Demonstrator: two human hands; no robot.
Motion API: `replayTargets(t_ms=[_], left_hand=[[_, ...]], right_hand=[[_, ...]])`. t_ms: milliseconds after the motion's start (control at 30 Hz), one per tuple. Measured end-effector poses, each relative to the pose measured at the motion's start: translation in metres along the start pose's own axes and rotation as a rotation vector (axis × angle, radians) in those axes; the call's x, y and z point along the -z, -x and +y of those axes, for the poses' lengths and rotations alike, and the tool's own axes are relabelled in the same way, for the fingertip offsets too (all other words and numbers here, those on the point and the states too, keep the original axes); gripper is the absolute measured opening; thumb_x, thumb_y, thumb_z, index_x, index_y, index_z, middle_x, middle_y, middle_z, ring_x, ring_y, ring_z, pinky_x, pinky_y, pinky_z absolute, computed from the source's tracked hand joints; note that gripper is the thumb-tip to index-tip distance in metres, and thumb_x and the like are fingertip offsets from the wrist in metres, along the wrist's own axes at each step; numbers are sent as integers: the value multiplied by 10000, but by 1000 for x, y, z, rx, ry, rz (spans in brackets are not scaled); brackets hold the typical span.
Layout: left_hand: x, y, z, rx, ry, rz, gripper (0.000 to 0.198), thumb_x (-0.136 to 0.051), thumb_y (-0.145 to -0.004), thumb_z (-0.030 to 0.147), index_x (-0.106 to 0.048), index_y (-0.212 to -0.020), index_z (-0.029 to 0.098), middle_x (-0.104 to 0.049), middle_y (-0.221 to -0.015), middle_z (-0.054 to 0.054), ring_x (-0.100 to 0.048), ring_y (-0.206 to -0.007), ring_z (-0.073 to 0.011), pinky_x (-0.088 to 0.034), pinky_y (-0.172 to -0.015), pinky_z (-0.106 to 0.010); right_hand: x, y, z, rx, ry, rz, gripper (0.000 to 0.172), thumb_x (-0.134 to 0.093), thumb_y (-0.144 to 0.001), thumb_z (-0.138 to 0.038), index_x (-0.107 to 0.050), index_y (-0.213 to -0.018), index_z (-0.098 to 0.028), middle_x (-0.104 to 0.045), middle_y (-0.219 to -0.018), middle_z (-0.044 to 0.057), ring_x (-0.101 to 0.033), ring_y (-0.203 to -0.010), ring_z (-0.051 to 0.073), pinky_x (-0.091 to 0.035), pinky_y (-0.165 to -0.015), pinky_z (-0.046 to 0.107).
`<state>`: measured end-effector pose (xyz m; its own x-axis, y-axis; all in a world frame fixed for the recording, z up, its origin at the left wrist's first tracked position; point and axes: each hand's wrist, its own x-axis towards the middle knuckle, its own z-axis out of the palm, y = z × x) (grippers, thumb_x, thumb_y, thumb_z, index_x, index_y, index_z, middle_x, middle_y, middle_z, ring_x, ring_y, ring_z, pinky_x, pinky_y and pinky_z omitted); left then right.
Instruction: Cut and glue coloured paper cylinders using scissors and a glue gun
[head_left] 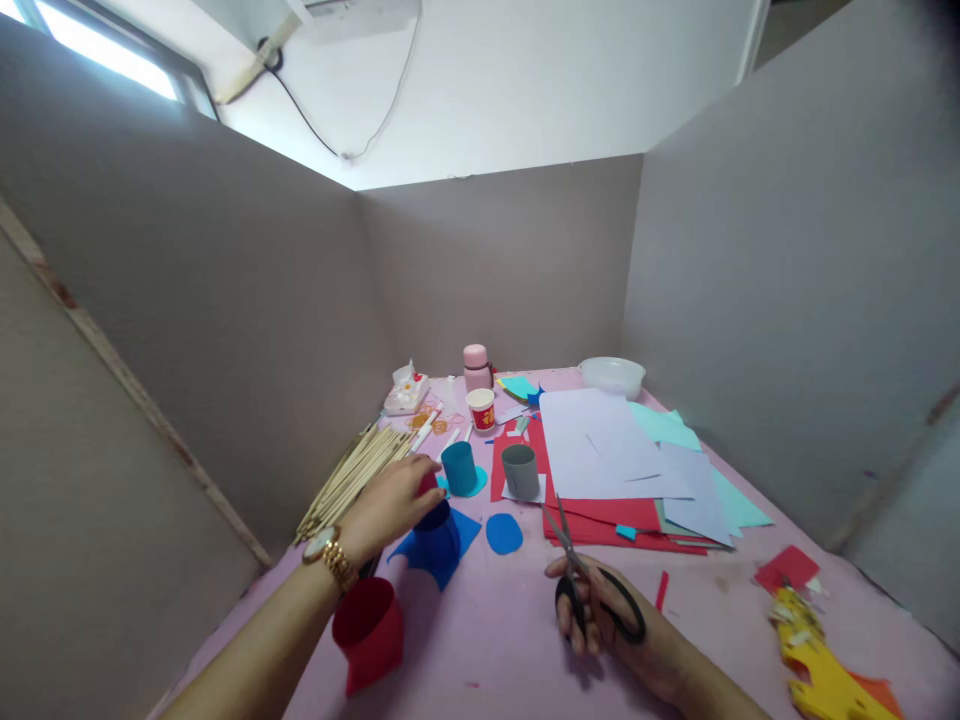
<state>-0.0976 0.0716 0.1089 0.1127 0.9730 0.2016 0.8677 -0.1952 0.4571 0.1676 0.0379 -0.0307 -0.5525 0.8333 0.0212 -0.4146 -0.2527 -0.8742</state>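
My left hand [405, 495], with a watch and gold bracelet at its wrist, reaches over the left side of the table, its fingers curled round a red paper piece [427, 484], partly hidden. Just below it stands a blue paper tube [436, 535] on a blue sheet [463, 530]. A red paper tube [367, 625] with a flap sits nearer me, under my forearm. My right hand [600, 610] holds scissors [568, 545], fingers in the black handles, blades slightly apart and pointing away. Ahead are a teal tube [459, 468], a grey tube [520, 472] and a blue paper disc [504, 534].
Wooden sticks [356, 470] lie along the left. White sheets [592, 440] cover red paper [600, 515] on the right. A yellow glue gun [814, 655] lies at front right. Behind are a paper cup [481, 409], a pink flask [475, 370] and a bowl [613, 377]. Grey partitions enclose the table.
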Motion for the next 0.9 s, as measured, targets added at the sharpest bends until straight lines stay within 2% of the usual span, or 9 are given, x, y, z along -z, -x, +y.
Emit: replayTargets(t_ms=[133, 267, 367, 433, 533, 600, 667, 800, 900], left_hand=[[-7, -42, -3, -17, -291, -78, 283, -581, -865, 291, -583, -1126, 183, -598, -1220, -79, -587, -1067, -250, -479, -889, -489], [-30, -77, -9, 34, -448, -165, 283, -573, -872, 294, -577, -1134, 188, -611, -1190, -76, -619, -997, -228, -519, -830, -450], [-38, -88, -11, 57, -510, -189, 272, -566, -877, 294, -579, -1128, 192, -623, -1164, -71, -633, -955, -213, -535, -797, -424], [-33, -88, -7, 35, -531, -167, 266, -565, -878, 295, -582, -1122, 191, -627, -1155, -70, -635, -950, -212, -535, -796, -422], [-15, -73, 9, -48, -532, -118, 230, -566, -877, 296, -605, -1069, 176, -646, -1112, -63, -635, -942, -209, -524, -808, -429], [-2, -53, 25, -124, -508, -94, 155, -562, -876, 279, -635, -942, 159, -672, -1007, -45, -632, -926, -203, -504, -825, -430], [5, -28, 43, -205, -459, -78, 166, -499, -894, 236, -636, -831, 166, -675, -943, -59, -615, -941, -212, -482, -853, -395], [-2, 16, 70, -314, -319, -64, 248, -389, -923, 314, -597, -857, 196, -643, -1127, -104, -578, -1055, -231, -451, -913, -380], [-17, 30, 76, -302, -117, -54, 231, -401, -910, 349, -573, -834, 215, -644, -1154, -110, -594, -1038, -247, -464, -881, -401]], right_hand=[[1, -3, 1, 8, -22, 6, 510, -584, -787, -613, -592, -1005, -152, -670, -659, 27, -557, -474, 87, -320, -433, 172], [2, -5, -1, 14, -26, 6, 513, -579, -790, -613, -593, -1004, -147, -675, -661, 35, -565, -475, 87, -301, -424, 165], [2, -5, -2, 28, -34, 20, 512, -583, -786, -611, -592, -1002, -146, -678, -662, 34, -576, -480, 90, -311, -429, 166], [1, -5, -4, 36, -43, 33, 520, -581, -783, -617, -589, -1006, -147, -681, -667, 34, -585, -489, 93, -326, -439, 167], [-1, -5, -7, 41, -63, 70, 559, -583, -763, -644, -586, -1011, -143, -681, -665, 36, -587, -493, 98, -334, -448, 174], [-2, -6, -9, 67, -52, 133, 558, -607, -753, -635, -588, -1008, -139, -678, -673, 39, -582, -501, 102, -335, -449, 179], [-3, -8, -10, 114, -25, 217, 531, -663, -733, -596, -588, -1001, -143, -672, -685, 36, -575, -516, 107, -334, -445, 181], [-2, -10, -14, 200, -7, 353, 516, -757, -687, -511, -566, -1045, -191, -668, -771, 15, -576, -603, 110, -374, -487, 183], [0, -10, -16, 228, -1, 385, 553, -780, -654, -503, -568, -1073, -211, -652, -791, -5, -573, -617, 112, -412, -537, 206]])
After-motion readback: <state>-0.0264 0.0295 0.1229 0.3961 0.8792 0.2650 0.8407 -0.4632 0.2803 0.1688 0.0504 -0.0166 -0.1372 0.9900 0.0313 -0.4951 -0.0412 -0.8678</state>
